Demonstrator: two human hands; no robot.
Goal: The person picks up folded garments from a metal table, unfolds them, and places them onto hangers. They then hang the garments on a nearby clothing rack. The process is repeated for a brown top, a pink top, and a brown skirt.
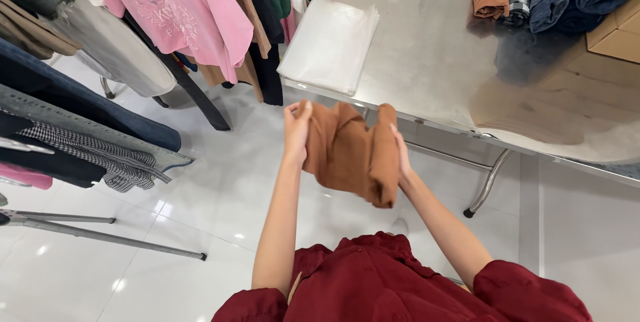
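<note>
Both hands, left point(297, 129) & right point(400, 155), are clamped on a brown garment point(348, 152), held in mid-air just before the table point(427, 62) edge. Edges should probably be matched & cloth kept taut for a neat fold.

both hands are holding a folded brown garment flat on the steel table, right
Not quite. In the head view, the left hand and right hand do hold the brown garment, but it is up in the air over the floor, in front of the steel table, not lying on it.
</note>
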